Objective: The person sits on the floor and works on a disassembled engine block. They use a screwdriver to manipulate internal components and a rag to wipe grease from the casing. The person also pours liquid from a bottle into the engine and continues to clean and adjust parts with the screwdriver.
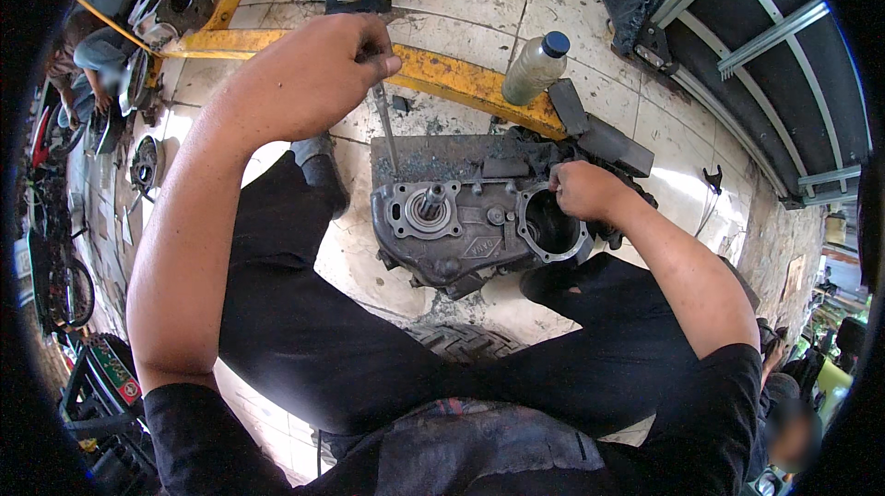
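In the head view, the left hand [336,58] had its fingers closed round the top of a thin metal rod [385,127]. The rod pointed down, with its low end by the back edge of a gear case [479,245]. The case sat below the left hand, between the person's legs. It was dark grey metal, dirty and greasy. On its left side, a shiny shaft [430,205] stuck up inside pale rings. On its right side was a big round hole with a flat, shiny rim [568,253]. The right hand [583,192] was at that rim, fingers curled; I could not tell if they held anything. A bottle [533,76] with a blue cap stood behind the right hand, by a yellow beam [447,81].
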{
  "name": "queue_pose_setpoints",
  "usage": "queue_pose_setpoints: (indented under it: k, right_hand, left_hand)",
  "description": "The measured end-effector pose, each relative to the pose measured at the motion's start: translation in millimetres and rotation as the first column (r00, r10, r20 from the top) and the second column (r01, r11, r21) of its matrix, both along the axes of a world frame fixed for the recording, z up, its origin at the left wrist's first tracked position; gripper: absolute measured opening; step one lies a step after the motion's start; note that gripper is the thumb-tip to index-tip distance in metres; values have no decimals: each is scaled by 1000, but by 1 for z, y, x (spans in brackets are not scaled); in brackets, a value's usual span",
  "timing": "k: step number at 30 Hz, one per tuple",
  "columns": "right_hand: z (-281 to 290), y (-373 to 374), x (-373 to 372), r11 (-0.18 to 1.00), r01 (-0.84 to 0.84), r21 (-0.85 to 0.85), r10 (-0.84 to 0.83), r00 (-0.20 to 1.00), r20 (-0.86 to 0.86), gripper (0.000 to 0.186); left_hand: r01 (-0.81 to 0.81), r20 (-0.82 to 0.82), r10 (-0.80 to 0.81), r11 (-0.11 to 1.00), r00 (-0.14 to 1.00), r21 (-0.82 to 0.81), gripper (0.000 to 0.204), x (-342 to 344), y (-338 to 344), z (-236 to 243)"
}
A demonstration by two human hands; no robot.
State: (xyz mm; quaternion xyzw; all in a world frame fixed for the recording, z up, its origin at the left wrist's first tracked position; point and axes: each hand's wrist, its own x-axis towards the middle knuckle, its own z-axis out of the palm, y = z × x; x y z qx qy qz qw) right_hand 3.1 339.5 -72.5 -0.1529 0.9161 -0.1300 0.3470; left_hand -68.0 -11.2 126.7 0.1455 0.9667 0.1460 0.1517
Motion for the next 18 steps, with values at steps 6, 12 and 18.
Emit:
queue_pose_setpoints:
  k: [6,12,18]
  right_hand:
    - [3,-20,-16,939,268,215,-202,938,-283,74]
    - [-21,-18,-83,827,331,-455,-542,686,-485,128]
    - [-18,-45,-94,595,420,-685,-715,666,-213,113]
  left_hand:
    - [43,204,-14,990,979,-138,29,4,-5,11]
    - [79,217,-47,987,975,-143,24,3,-19,5]
    - [126,195,-90,975,977,-182,25,4,-26,6]
